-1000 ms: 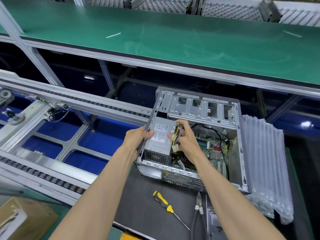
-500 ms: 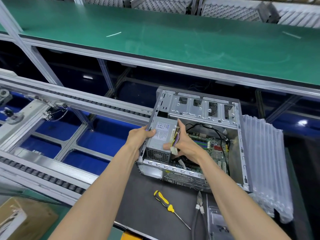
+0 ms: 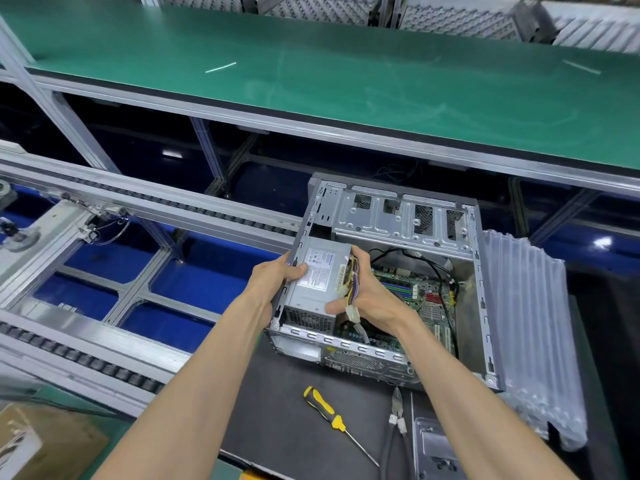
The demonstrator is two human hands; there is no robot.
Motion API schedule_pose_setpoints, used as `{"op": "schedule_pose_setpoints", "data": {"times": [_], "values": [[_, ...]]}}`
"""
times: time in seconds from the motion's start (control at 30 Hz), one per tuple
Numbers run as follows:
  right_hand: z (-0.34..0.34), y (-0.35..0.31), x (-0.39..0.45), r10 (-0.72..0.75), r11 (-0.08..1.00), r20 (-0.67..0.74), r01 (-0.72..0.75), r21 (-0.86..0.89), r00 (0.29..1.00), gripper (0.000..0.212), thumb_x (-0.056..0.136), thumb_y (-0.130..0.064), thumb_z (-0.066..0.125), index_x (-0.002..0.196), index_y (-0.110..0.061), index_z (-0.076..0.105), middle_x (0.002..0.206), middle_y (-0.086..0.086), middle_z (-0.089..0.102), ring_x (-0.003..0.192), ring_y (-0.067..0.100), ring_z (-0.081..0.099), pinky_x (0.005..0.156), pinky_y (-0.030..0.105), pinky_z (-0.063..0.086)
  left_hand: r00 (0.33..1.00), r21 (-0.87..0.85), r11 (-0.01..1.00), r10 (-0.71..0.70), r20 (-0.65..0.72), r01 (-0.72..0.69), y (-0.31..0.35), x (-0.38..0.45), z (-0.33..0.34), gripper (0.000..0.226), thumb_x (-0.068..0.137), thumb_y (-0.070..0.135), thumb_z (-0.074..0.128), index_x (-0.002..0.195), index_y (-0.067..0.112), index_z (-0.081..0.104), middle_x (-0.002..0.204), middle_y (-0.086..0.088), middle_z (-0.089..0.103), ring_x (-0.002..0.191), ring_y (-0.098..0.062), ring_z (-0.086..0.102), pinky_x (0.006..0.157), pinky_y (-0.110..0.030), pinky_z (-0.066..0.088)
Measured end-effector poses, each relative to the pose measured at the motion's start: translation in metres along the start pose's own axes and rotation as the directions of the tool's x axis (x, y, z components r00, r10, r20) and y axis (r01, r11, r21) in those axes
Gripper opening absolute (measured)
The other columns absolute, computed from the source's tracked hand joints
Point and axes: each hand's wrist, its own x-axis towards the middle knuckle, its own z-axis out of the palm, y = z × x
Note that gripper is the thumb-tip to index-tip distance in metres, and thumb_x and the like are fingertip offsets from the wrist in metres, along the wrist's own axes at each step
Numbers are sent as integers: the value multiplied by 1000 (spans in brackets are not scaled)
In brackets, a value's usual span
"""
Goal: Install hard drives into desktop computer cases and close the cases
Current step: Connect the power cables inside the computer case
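- the left hand has its thumb curled over the top of the power supply and its other fingers hidden behind the left wall of the computer case, so it grips the wall and the unit's edge together.
- the right hand curls round the right side of the power supply, thumb pressed on its near top face and fingers wrapped round the cable bundle of yellow, purple and black wires; a white connector hangs below the thumb.
- the power supply is a grey metal box with a vented near face, sitting in the near left corner of the case; its white label carries printed text and symbols too small to read.
- the case lies open on its side on a dark mat, bare silver inside, with an empty drive cage along the far edge and a green motherboard partly hidden by the right forearm.
- no hard drive can be made out inside the case.
- near the front edge of the mat lie a yellow and black screwdriver and pliers, whose handles are cut off by the frame.
- a metal part at the bottom edge is also cut off and hard to identify.
- clear air cushion wrap lies just beside the right wall of the case.
- roller conveyor rails run on the left, and a green workbench lies beyond.
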Motion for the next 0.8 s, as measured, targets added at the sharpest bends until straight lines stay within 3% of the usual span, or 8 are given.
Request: {"op": "schedule_pose_setpoints", "data": {"times": [0.13, 0.23, 0.33, 0.47, 0.63, 0.8], "values": [[-3, 2, 2, -24, 999, -9, 25, 44, 1000, 121, 53, -2, 93, 144, -36, 20, 142, -4, 51, 127, 14, 56, 104, 47, 50, 1000, -6, 1000, 0, 3, 0, 1, 1, 1, 57, 83, 10, 77, 136, 23, 62, 107, -10, 77, 96, -33, 74, 80, -46, 61], [-4, 3, 4, -12, 997, -27, 14, 75, 1000, 113, 50, -5, 94, 137, -40, 30, 133, -8, 60, 122, 17, 61, 94, 46, 56, 1000, 6, 1000, 24, 0, -24, 1, 1, 2, 54, 80, 12, 81, 130, 27, 67, 102, -6, 78, 92, -30, 76, 75, -42, 62], [-5, 3, 6, 11, 996, -49, -7, 86, 999, 109, 49, -8, 96, 133, -40, 36, 126, -10, 65, 117, 15, 64, 87, 40, 58, 1000, 15, 999, 30, 7, -30, 1, -1, 4, 53, 79, 15, 83, 129, 26, 67, 103, -6, 78, 94, -29, 75, 83, -46, 62], [-5, 1, 8, 34, 995, -86, -26, 96, 996, 108, 46, -10, 95, 132, -42, 38, 122, -11, 68, 116, 18, 65, 92, 48, 57, 998, -1, 998, 56, 4, -56, 0, -5, 3, 46, 88, 10, 75, 130, 25, 66, 102, -5, 78, 91, -24, 76, 69, -35, 63], [-3, -1, 7, 26, 992, -87, -15, 125, 996, 109, 44, -10, 93, 133, -40, 37, 126, -7, 66, 117, 19, 64, 95, 50, 56, 998, -5, 998, 60, 14, -60, -1, -6, 1, 43, 91, 4, 68, 129, 24, 68, 103, -4, 78, 90, -24, 76, 67, -32, 62], [-3, -1, 1, -82, 994, -82, 87, 63, 993, 98, 51, -7, 91, 128, -44, 41, 125, -10, 64, 115, 16, 64, 90, 47, 58, 999, -20, 999, 35, 4, -35, 2, -6, 0, 69, 81, -2, 77, 141, 26, 57, 119, -9, 73, 96, -31, 74, 81, -42, 62]]}}
